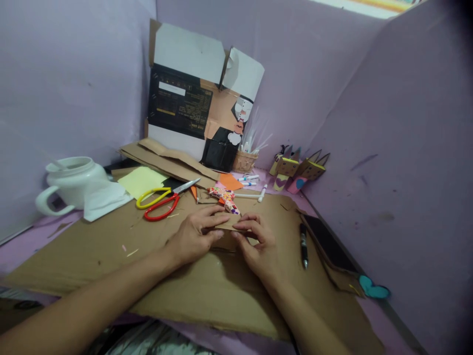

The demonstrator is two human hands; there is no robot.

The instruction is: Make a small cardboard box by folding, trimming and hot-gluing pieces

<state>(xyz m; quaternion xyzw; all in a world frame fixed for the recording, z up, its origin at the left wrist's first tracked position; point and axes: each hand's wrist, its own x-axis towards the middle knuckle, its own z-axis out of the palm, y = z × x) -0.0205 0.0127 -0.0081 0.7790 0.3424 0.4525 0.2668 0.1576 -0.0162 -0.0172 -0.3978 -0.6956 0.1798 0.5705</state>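
A small piece of brown cardboard (228,223) is pinched between my two hands over a large cardboard sheet (177,291). My left hand (195,234) holds its left end with the fingertips and thumb. At the right end, the fingers and thumb of my right hand (258,241) grip it. Just behind the piece lies a colourful patterned strip (226,198). Scissors (162,209) with one yellow and one red handle rest to the left, blades pointing away. Another bit of cardboard sits below my fingers, partly hidden by them.
A white teapot-like vessel (79,180) and white paper (107,199) stand at left. An opened box (188,93) leans on the back wall. Markers (248,181), cardboard figures (286,172) and a basket (244,161) are behind. A pen (303,246) and dark flat object (330,244) lie right.
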